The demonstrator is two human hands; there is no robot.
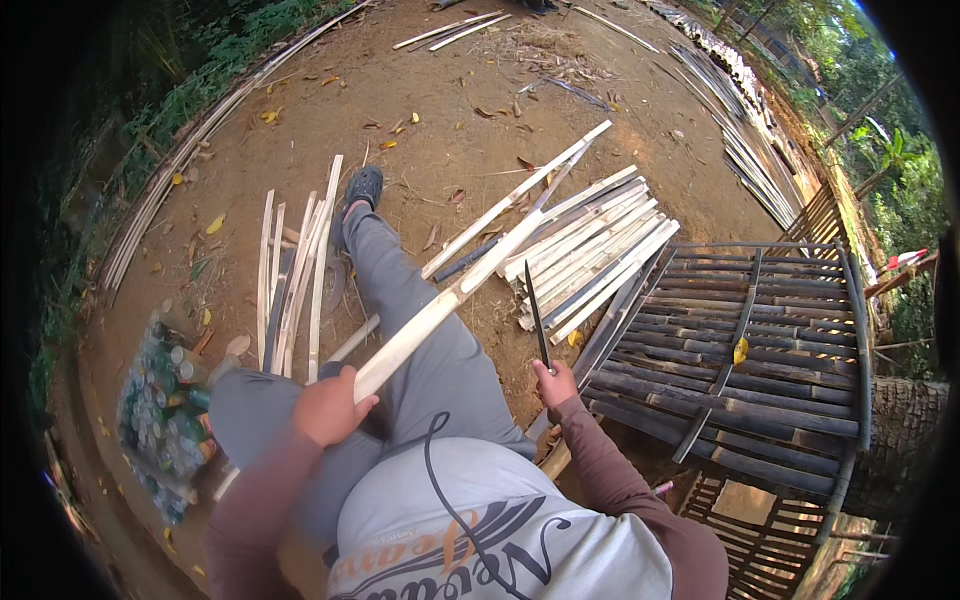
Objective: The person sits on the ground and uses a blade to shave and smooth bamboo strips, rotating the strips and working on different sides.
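My left hand point(330, 408) is closed round the near end of a pale split bamboo strip point(405, 338). The strip slants up and away to the right, across my outstretched leg. In my right hand point(555, 386) is the handle of a long dark-bladed knife point(537, 318), its tip pointing away from me. The blade stands apart from the strip. Just beyond the knife lies a pile of split bamboo strips point(600, 250) on the ground. More bamboo strips point(295, 275) lie to the left of my leg.
A dark bamboo slatted bench point(740, 350) stands at my right. To the left sits a clear bag of plastic bottles point(165, 410). Long bamboo poles point(190, 150) line the left edge of the dirt ground. Further strips point(755, 165) lie at the far right.
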